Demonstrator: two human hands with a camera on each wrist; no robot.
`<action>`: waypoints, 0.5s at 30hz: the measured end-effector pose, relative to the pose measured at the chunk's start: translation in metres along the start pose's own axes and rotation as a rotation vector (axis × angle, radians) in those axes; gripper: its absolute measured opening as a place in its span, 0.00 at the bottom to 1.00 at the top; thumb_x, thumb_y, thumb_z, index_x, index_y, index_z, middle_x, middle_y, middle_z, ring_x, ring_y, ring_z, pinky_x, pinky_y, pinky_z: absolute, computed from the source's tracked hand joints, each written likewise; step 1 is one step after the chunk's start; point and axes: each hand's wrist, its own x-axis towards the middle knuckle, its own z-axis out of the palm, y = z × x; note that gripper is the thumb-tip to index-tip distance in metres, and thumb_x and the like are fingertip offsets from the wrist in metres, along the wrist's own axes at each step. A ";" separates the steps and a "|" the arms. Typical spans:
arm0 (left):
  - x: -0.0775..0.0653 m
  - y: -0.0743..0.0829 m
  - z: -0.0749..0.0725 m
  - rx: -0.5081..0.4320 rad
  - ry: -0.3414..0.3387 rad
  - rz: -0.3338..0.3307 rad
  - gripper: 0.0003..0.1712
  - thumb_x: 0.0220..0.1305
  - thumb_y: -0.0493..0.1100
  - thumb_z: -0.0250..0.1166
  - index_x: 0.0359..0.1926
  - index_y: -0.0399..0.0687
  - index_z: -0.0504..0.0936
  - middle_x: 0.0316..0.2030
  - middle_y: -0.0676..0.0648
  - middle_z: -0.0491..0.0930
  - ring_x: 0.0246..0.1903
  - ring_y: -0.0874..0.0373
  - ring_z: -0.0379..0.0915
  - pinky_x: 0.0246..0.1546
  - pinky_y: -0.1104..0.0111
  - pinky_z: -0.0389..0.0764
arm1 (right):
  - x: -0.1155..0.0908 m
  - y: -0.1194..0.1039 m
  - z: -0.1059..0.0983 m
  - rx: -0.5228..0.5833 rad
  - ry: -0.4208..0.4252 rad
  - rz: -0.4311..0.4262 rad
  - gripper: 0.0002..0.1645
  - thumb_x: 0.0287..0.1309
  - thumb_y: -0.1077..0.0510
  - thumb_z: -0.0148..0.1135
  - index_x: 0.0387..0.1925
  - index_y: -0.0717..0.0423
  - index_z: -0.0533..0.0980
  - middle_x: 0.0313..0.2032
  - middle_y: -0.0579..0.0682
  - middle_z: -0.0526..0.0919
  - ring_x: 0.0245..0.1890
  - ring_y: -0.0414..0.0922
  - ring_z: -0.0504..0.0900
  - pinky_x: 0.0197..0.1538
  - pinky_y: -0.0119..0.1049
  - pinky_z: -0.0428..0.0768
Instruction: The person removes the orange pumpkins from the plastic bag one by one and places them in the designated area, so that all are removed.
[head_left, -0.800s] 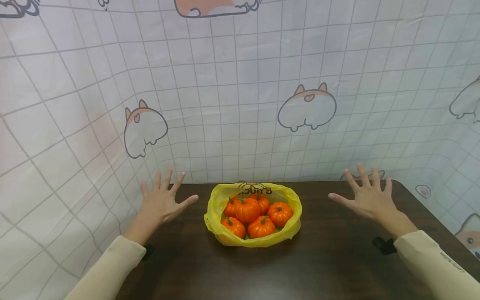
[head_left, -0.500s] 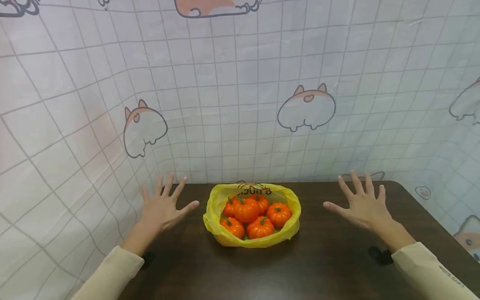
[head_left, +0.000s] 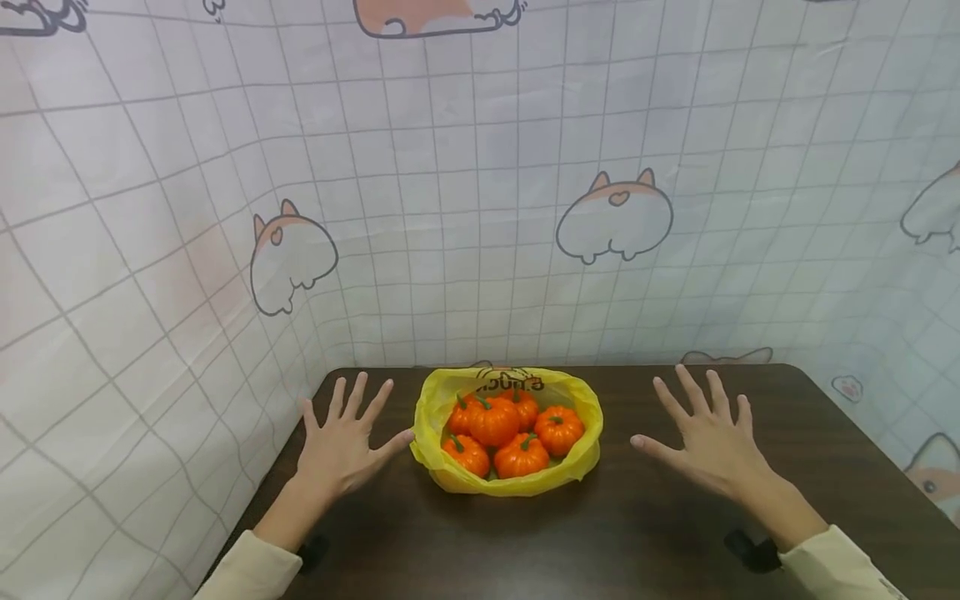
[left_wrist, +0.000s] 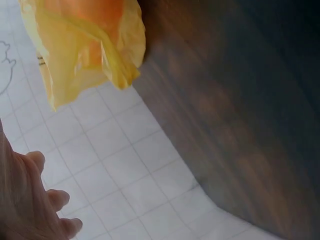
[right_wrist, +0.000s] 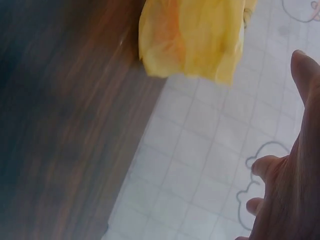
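Note:
A yellow plastic bag (head_left: 442, 479) with its mouth spread wide stands on the dark wooden table (head_left: 525, 550). Inside it lie several small orange pumpkins (head_left: 523, 456) with green stems. To the bag's left, my left hand (head_left: 341, 454) is held with fingers spread, its thumb tip right at the bag's edge in the head view. My right hand (head_left: 716, 454) is spread the same way on the other side, a gap apart from the bag. Neither hand holds anything. Both wrist views show the bag's side, with orange showing through the thin plastic.
A white cloth (head_left: 495, 275) with a grey grid and cartoon corgi prints hangs behind the table and along both sides. Dark wrist devices (head_left: 752, 550) sit under the wrists, by the cream sleeves (head_left: 836, 567).
Both hands have come lower and nearer the bag, the left moving right and the right moving left. Their fingers stay spread. The bag and pumpkins have stayed in place.

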 end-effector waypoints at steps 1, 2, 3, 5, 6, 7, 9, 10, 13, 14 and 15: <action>-0.001 0.002 0.002 -0.009 0.007 0.002 0.52 0.63 0.84 0.43 0.82 0.72 0.46 0.83 0.44 0.40 0.81 0.36 0.34 0.69 0.24 0.33 | 0.000 -0.002 0.002 0.005 0.006 -0.006 0.59 0.62 0.22 0.52 0.83 0.41 0.43 0.82 0.59 0.37 0.78 0.73 0.34 0.67 0.83 0.35; -0.002 0.003 0.004 -0.018 0.014 0.005 0.52 0.63 0.84 0.44 0.82 0.72 0.46 0.83 0.44 0.41 0.81 0.36 0.34 0.69 0.24 0.34 | 0.000 -0.005 0.003 0.007 0.011 -0.010 0.59 0.62 0.22 0.53 0.83 0.41 0.44 0.82 0.59 0.38 0.78 0.73 0.35 0.67 0.83 0.36; -0.002 0.005 0.006 -0.028 0.020 0.009 0.52 0.63 0.84 0.44 0.82 0.73 0.46 0.83 0.44 0.41 0.81 0.37 0.34 0.69 0.24 0.34 | 0.000 -0.007 0.005 0.009 0.016 -0.014 0.59 0.62 0.22 0.53 0.83 0.41 0.45 0.82 0.59 0.39 0.78 0.73 0.35 0.67 0.83 0.37; -0.003 0.007 0.010 -0.048 0.031 0.016 0.50 0.64 0.83 0.45 0.81 0.74 0.46 0.83 0.44 0.42 0.81 0.37 0.35 0.69 0.24 0.34 | 0.000 -0.013 0.008 0.019 0.020 -0.019 0.58 0.62 0.22 0.54 0.83 0.42 0.47 0.82 0.58 0.41 0.78 0.73 0.36 0.67 0.83 0.39; -0.003 0.009 0.011 -0.060 0.036 0.020 0.50 0.64 0.82 0.46 0.81 0.74 0.46 0.83 0.44 0.42 0.81 0.37 0.35 0.69 0.24 0.34 | 0.000 -0.016 0.010 0.021 0.024 -0.022 0.58 0.61 0.22 0.54 0.83 0.42 0.47 0.82 0.58 0.41 0.78 0.73 0.37 0.66 0.83 0.40; -0.003 0.011 0.013 -0.068 0.039 0.023 0.50 0.64 0.82 0.46 0.81 0.75 0.46 0.83 0.44 0.42 0.81 0.38 0.35 0.69 0.24 0.34 | 0.001 -0.019 0.012 0.026 0.027 -0.024 0.58 0.61 0.22 0.54 0.82 0.42 0.48 0.82 0.58 0.42 0.78 0.73 0.38 0.66 0.83 0.40; -0.003 0.014 0.016 -0.087 0.042 0.025 0.49 0.65 0.82 0.47 0.81 0.76 0.46 0.83 0.45 0.42 0.81 0.38 0.34 0.70 0.25 0.33 | 0.002 -0.024 0.015 0.037 0.029 -0.029 0.57 0.61 0.22 0.54 0.82 0.42 0.49 0.82 0.58 0.43 0.78 0.73 0.39 0.67 0.83 0.41; -0.003 0.016 0.017 -0.096 0.044 0.025 0.49 0.65 0.82 0.47 0.81 0.76 0.46 0.83 0.45 0.42 0.82 0.39 0.34 0.70 0.25 0.33 | 0.003 -0.027 0.017 0.046 0.032 -0.031 0.57 0.61 0.23 0.55 0.82 0.42 0.50 0.82 0.58 0.43 0.78 0.73 0.39 0.67 0.82 0.41; 0.000 0.022 0.021 -0.132 0.047 0.024 0.49 0.65 0.81 0.48 0.81 0.76 0.46 0.83 0.46 0.42 0.82 0.39 0.34 0.71 0.27 0.33 | 0.006 -0.036 0.023 0.072 0.044 -0.041 0.56 0.62 0.23 0.55 0.81 0.43 0.53 0.81 0.58 0.46 0.78 0.72 0.41 0.68 0.81 0.42; 0.001 0.024 0.023 -0.151 0.048 0.022 0.49 0.65 0.81 0.48 0.81 0.76 0.47 0.83 0.46 0.42 0.82 0.39 0.34 0.71 0.27 0.33 | 0.007 -0.038 0.025 0.082 0.047 -0.046 0.55 0.62 0.24 0.56 0.81 0.44 0.54 0.81 0.58 0.47 0.78 0.72 0.41 0.68 0.81 0.42; 0.002 0.025 0.024 -0.167 0.050 0.020 0.48 0.65 0.80 0.48 0.81 0.75 0.47 0.83 0.46 0.43 0.82 0.39 0.35 0.71 0.27 0.33 | 0.009 -0.042 0.027 0.094 0.051 -0.051 0.55 0.62 0.24 0.56 0.81 0.45 0.55 0.81 0.58 0.47 0.78 0.72 0.41 0.68 0.81 0.42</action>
